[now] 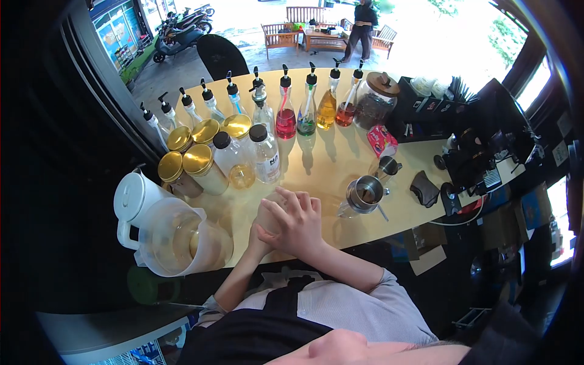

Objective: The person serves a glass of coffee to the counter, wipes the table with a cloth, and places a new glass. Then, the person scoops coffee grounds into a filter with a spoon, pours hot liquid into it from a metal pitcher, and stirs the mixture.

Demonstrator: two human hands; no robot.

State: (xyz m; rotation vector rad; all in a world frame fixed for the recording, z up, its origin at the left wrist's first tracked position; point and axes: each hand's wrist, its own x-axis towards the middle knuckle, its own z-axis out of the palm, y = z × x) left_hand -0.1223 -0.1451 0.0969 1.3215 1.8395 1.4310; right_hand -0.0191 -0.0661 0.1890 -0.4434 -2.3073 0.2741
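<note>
My right hand [298, 220] lies across my left hand [266, 218] above the front of the table, and the two touch. The right hand's fingers are apart and slightly bent, with nothing seen in them. Most of the left hand's fingers are hidden underneath. Just beyond the hands stand a black-capped clear bottle [265, 159] with a label and another black-capped bottle [230, 155] with some yellowish liquid. To the right, a metal cup [365, 193] sits near a smaller metal jigger [387, 167].
Pump bottles [286, 118] line the table's far edge. Gold-lidded jars [199, 161], a white pitcher [137, 198] and a translucent jug [182, 243] stand left. Right are a wooden-lidded jar [376, 106], pink packet [382, 141], dark cloth [424, 188] and black machine [480, 149]. A person [362, 27] stands outside.
</note>
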